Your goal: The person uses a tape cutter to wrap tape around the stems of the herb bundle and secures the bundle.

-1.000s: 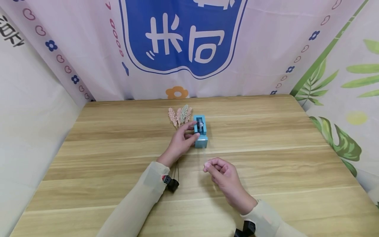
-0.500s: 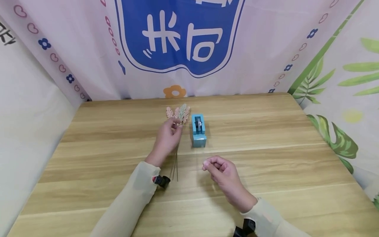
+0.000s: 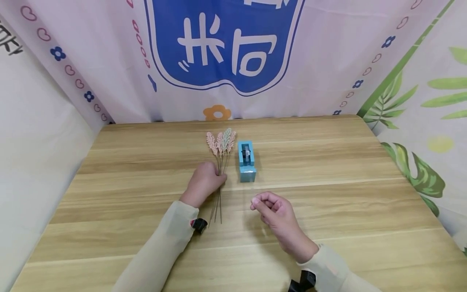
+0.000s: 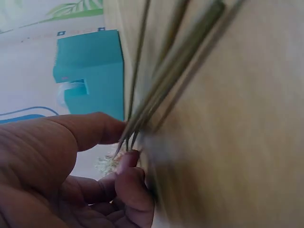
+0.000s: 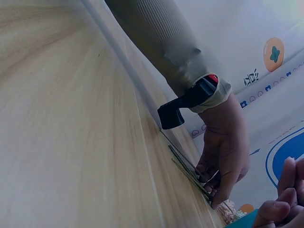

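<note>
Several artificial flower sprigs [image 3: 221, 142], pink and pale green on thin stems [image 4: 166, 71], lie lengthwise near the table's middle. My left hand [image 3: 203, 182] pinches their stems between thumb and fingers, below the heads; the right wrist view also has this left hand [image 5: 227, 147]. Just right of the sprigs stands a light-blue tape dispenser [image 3: 247, 175] with a clear roll inside. A faint clear strip of tape [image 3: 250, 190] runs from its front towards my right hand [image 3: 276, 217], whose thumb and curled index finger pinch the strip's end. In the left wrist view the dispenser [image 4: 99, 71] appears beyond the stems.
The wooden table [image 3: 328, 170] stretches to both sides and to the front. A printed cloth backdrop [image 3: 321, 48] hangs behind its back edge. Small black cameras [image 3: 198, 225] are strapped at the wrists.
My left hand has let go of the tape dispenser, moved left to the flower sprigs, then come down along them to grip the stems. The right hand stays in place.
</note>
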A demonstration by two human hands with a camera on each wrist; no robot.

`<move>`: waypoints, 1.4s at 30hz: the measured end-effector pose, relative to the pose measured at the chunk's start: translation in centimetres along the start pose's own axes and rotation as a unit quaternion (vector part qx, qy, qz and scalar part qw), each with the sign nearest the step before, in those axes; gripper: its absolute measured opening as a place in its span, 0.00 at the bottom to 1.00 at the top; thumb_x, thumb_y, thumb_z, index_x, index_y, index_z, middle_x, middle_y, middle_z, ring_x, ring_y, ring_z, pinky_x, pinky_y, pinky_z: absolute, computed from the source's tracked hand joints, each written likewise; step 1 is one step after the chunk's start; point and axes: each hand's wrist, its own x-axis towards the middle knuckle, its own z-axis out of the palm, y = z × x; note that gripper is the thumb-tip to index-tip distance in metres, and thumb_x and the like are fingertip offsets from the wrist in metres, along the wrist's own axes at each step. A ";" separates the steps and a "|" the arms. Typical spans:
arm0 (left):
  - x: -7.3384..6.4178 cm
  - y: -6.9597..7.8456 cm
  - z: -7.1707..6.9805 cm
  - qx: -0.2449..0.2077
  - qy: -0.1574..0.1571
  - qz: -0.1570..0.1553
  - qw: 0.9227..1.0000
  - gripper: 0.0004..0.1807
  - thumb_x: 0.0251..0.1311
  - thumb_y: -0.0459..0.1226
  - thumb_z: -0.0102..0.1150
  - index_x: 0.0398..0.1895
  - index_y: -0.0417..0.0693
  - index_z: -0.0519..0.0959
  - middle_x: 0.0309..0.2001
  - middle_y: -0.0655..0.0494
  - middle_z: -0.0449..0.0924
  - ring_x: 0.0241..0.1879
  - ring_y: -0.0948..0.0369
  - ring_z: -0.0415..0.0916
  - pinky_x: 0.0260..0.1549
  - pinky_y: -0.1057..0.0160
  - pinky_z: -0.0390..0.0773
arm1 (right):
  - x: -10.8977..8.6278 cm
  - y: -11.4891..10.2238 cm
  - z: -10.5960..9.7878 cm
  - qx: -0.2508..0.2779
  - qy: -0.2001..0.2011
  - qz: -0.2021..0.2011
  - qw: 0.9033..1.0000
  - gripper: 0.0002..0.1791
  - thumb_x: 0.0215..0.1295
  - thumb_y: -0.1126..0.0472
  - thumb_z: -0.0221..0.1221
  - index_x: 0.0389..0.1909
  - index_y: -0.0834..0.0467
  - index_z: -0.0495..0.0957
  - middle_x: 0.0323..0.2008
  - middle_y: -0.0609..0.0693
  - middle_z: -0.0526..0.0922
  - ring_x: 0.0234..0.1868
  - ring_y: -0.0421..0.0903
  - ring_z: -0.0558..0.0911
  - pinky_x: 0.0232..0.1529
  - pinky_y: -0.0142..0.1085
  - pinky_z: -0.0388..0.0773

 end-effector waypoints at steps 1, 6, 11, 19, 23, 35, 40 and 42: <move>0.1 0.0 0.0 -0.001 -0.002 -0.005 1.000 0.29 0.69 0.40 0.62 0.09 0.53 0.61 0.11 0.62 0.53 0.13 0.64 0.53 0.13 0.67 0.56 | 0.0 0.0 0.0 0.000 0.002 0.001 1.000 0.06 0.74 0.66 0.60 0.35 0.54 0.81 0.30 0.39 0.86 0.19 0.32 0.63 0.23 0.23 0.61; 0.5 0.0 0.2 -0.008 -0.013 -0.018 1.000 0.28 0.69 0.37 0.59 0.09 0.51 0.61 0.11 0.62 0.54 0.12 0.64 0.54 0.13 0.68 0.58 | -0.1 0.0 0.0 0.000 0.008 0.002 1.000 0.06 0.74 0.66 0.60 0.34 0.54 0.81 0.30 0.39 0.86 0.19 0.32 0.63 0.24 0.24 0.61; 0.5 -0.2 0.4 -0.023 -0.001 -0.024 0.999 0.28 0.72 0.38 0.58 0.11 0.51 0.62 0.12 0.62 0.55 0.13 0.64 0.56 0.14 0.68 0.60 | -0.2 0.0 0.0 0.001 0.008 0.005 1.000 0.07 0.74 0.66 0.60 0.34 0.54 0.81 0.30 0.39 0.86 0.19 0.32 0.64 0.24 0.24 0.61; -0.1 -0.5 -0.4 -0.077 0.053 0.033 0.995 0.22 0.74 0.39 0.56 0.19 0.48 0.66 0.16 0.59 0.61 0.17 0.62 0.61 0.17 0.65 0.64 | -0.3 0.0 -0.2 -0.002 0.009 0.004 1.000 0.06 0.73 0.66 0.61 0.35 0.55 0.80 0.30 0.39 0.86 0.20 0.32 0.65 0.24 0.24 0.63; -0.3 -0.4 -0.8 -0.161 0.050 0.061 0.984 0.10 0.76 0.35 0.49 0.34 0.41 0.72 0.26 0.49 0.79 0.23 0.60 0.76 0.25 0.63 0.79 | -0.3 0.0 -0.2 -0.004 0.010 0.005 1.000 0.06 0.73 0.66 0.61 0.35 0.55 0.80 0.30 0.39 0.86 0.21 0.32 0.66 0.25 0.24 0.63; -0.9 0.4 -1.0 -0.289 0.065 0.119 0.948 0.06 0.82 0.35 0.45 0.43 0.41 0.67 0.29 0.50 0.77 0.26 0.60 0.73 0.26 0.67 0.76 | -0.2 0.1 -0.2 -0.003 0.006 0.007 1.000 0.06 0.74 0.66 0.60 0.35 0.54 0.81 0.30 0.39 0.86 0.21 0.32 0.65 0.25 0.24 0.63; -1.2 0.6 -1.0 -0.291 0.104 0.132 0.942 0.06 0.79 0.34 0.49 0.42 0.39 0.71 0.26 0.54 0.73 0.26 0.62 0.69 0.26 0.69 0.68 | -0.2 0.2 -0.1 -0.001 0.002 0.008 1.000 0.06 0.74 0.66 0.60 0.35 0.53 0.81 0.30 0.38 0.85 0.20 0.32 0.65 0.25 0.23 0.63; -1.3 0.6 -1.1 -0.288 0.112 0.136 0.941 0.07 0.79 0.34 0.50 0.42 0.39 0.73 0.26 0.55 0.74 0.26 0.62 0.69 0.26 0.69 0.67 | -0.2 0.3 -0.1 -0.002 0.005 0.008 1.000 0.06 0.73 0.66 0.60 0.35 0.54 0.81 0.30 0.39 0.85 0.20 0.32 0.65 0.25 0.24 0.63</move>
